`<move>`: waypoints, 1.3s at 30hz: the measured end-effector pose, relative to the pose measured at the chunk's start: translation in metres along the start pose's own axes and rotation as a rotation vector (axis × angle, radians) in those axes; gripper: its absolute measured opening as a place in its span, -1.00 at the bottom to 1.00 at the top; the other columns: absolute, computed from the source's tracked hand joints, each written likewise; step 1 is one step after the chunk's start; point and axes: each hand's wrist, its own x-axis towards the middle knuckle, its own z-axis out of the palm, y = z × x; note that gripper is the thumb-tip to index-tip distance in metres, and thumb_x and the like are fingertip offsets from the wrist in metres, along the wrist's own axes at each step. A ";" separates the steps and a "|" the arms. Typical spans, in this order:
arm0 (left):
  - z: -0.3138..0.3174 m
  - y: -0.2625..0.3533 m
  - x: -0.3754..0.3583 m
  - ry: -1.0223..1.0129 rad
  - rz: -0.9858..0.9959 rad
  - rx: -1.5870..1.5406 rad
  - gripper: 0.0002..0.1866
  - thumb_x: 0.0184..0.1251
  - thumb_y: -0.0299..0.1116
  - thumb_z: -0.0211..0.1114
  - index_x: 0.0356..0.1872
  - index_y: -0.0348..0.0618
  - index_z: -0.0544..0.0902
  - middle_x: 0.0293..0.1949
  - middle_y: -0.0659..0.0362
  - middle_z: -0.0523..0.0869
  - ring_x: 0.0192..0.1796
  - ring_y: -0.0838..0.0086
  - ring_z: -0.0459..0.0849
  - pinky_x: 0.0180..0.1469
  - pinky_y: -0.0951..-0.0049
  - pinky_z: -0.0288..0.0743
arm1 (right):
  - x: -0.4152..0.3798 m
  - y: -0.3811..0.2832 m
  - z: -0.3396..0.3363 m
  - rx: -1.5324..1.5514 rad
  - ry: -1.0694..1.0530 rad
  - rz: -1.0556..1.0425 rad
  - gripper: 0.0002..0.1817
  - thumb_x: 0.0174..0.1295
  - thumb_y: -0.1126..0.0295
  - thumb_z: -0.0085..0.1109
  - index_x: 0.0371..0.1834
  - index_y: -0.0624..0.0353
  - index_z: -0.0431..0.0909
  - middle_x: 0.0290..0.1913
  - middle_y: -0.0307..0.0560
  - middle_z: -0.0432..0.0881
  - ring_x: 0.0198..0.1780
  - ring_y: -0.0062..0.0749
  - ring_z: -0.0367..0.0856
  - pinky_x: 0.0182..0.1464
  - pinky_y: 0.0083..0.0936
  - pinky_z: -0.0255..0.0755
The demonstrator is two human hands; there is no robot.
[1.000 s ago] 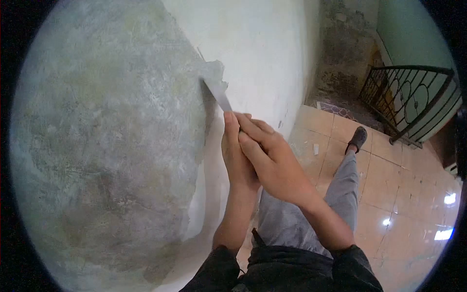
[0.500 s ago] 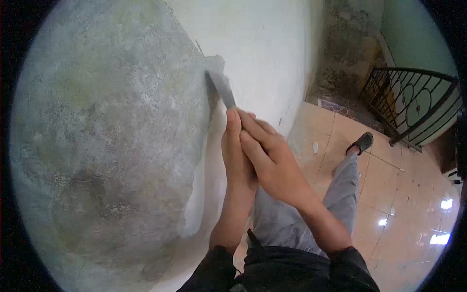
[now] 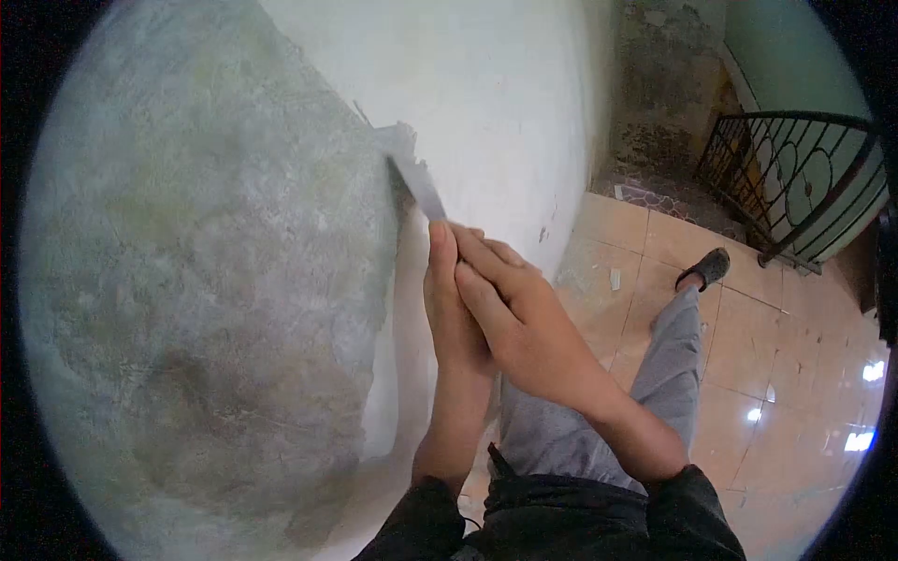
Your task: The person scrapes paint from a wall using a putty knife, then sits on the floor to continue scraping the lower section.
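Note:
A scraper [image 3: 420, 183] with a flat metal blade slants up and to the left, its tip against the wall at the border of the peeled area. My left hand [image 3: 456, 313] is closed round its handle, thumb laid along it toward the blade. Over it from the right, my right hand [image 3: 531, 327] is clasped, fingers pressed together; the handle itself is hidden between them. Bare grey plaster [image 3: 234, 243] covers the left of the wall. White paint [image 3: 496, 103] remains right of the blade, with a ragged edge between the two.
Tan floor tiles [image 3: 739, 355] lie below on the right, with a small pale scrap [image 3: 615, 280] and scattered bits. My foot in a dark clog [image 3: 708, 268] stands there. Beyond is a black metal railing [image 3: 795, 178] beside a stained wall [image 3: 669, 93].
My view has shifted slightly. Both hands and the scraper appear a little lower in the picture, and the grip is the same. No clear change shows in the paint edge.

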 end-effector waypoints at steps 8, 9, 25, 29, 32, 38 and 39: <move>0.007 -0.001 0.008 0.037 0.041 -0.035 -0.53 0.38 0.14 0.02 -0.38 -0.12 0.38 -0.49 0.17 0.51 -0.48 0.54 0.48 -0.46 0.56 0.38 | 0.005 0.005 -0.003 0.082 -0.049 0.005 -0.56 0.35 0.34 -0.16 0.24 0.33 0.32 0.07 0.22 0.49 0.12 -0.10 0.44 0.22 -0.43 0.21; 0.004 -0.002 0.015 0.022 0.035 -0.082 -0.54 0.38 0.13 0.02 -0.39 -0.11 0.38 -0.50 0.18 0.51 -0.48 0.56 0.48 -0.46 0.56 0.37 | 0.008 0.007 -0.001 0.084 -0.050 0.014 -0.56 0.35 0.34 -0.16 0.24 0.33 0.32 0.07 0.22 0.49 0.12 -0.10 0.44 0.22 -0.43 0.21; 0.011 0.000 0.015 0.077 0.038 0.021 -0.52 0.39 0.14 -0.01 -0.50 -0.07 0.35 -0.54 0.31 0.38 -0.49 0.60 0.40 -0.47 0.56 0.31 | 0.015 0.001 -0.005 0.023 -0.035 0.002 -0.55 0.34 0.33 -0.17 0.25 0.30 0.33 0.04 0.20 0.49 0.03 -0.09 0.49 0.14 -0.43 0.28; 0.012 0.003 0.011 -0.020 0.020 -0.090 -0.52 0.39 0.13 -0.01 -0.52 -0.07 0.33 -0.57 0.31 0.36 -0.51 0.60 0.40 -0.48 0.56 0.32 | 0.017 0.002 -0.006 -0.011 -0.074 0.000 -0.56 0.35 0.32 -0.17 0.24 0.29 0.34 -0.01 0.21 0.51 0.02 -0.09 0.49 0.12 -0.40 0.29; 0.010 0.001 0.013 0.030 0.021 -0.082 -0.53 0.40 0.12 -0.01 -0.52 -0.06 0.33 -0.58 0.29 0.38 -0.52 0.60 0.40 -0.47 0.56 0.32 | 0.011 0.000 -0.004 -0.039 -0.019 -0.020 -0.56 0.34 0.31 -0.16 0.24 0.28 0.34 -0.05 0.24 0.51 -0.03 -0.06 0.51 0.09 -0.39 0.30; 0.009 0.008 0.020 -0.060 0.035 -0.145 -0.53 0.40 0.13 -0.02 -0.50 -0.05 0.35 -0.56 0.28 0.43 -0.51 0.59 0.42 -0.46 0.56 0.33 | 0.019 -0.006 0.000 -0.039 -0.026 0.011 -0.56 0.33 0.32 -0.14 0.23 0.29 0.34 -0.07 0.25 0.50 -0.07 -0.08 0.52 0.07 -0.41 0.32; 0.005 0.008 0.021 -0.063 0.026 -0.122 -0.53 0.39 0.15 -0.01 -0.48 -0.06 0.36 -0.55 0.27 0.45 -0.50 0.58 0.42 -0.45 0.55 0.34 | 0.023 -0.006 0.000 -0.042 -0.024 0.007 -0.56 0.33 0.32 -0.14 0.23 0.29 0.34 -0.07 0.25 0.50 -0.07 -0.08 0.52 0.07 -0.41 0.32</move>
